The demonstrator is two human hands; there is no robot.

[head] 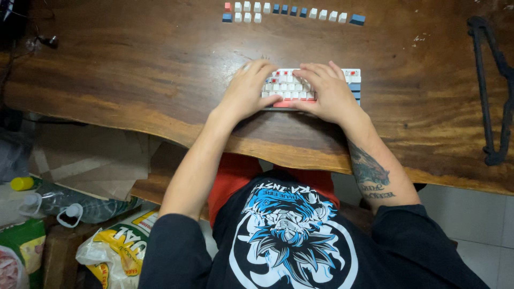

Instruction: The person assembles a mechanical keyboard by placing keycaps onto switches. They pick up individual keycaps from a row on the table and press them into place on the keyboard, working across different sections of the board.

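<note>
Both hands [251,91] [326,91] | fingers spread, grasping nothing | keyboard [355,81]: white, red, blue keys

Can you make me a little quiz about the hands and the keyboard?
1. True or false: both hands rest on the keyboard.
2. Where do the loose keycaps lie? A) in rows at the table's far edge B) on the floor C) in the left hand
3. What dark thing lies on the wooden table beyond the right hand?

Key: 1 true; 2 A; 3 a black clothes hanger.
</note>
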